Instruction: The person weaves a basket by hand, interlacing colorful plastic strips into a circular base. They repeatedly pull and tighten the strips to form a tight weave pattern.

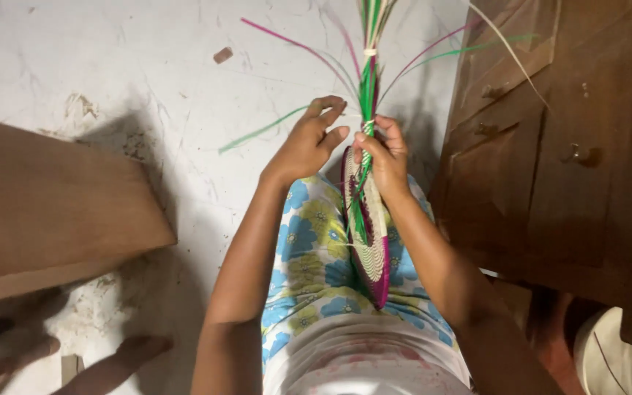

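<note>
The right hand (380,150) pinched the green and cream bundle of reed strands (366,80) just above the flat coiled woven disc in cream, green and magenta (371,241), which stood on edge on the flowered lap. The left hand (309,143) hovered beside it, fingers spread wide and holding nothing. A slackened pinch might have loosened the coil; loose strands could have snagged the brown wooden cabinet (550,146).

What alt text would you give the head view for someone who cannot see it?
Seen from above, a seated person holds a round woven mat on edge over the lap; the right hand pinches its green and pink strands, and the left hand rests beside it with fingers spread. A wooden cabinet stands at right, a wooden board at left on the pale floor.
</note>
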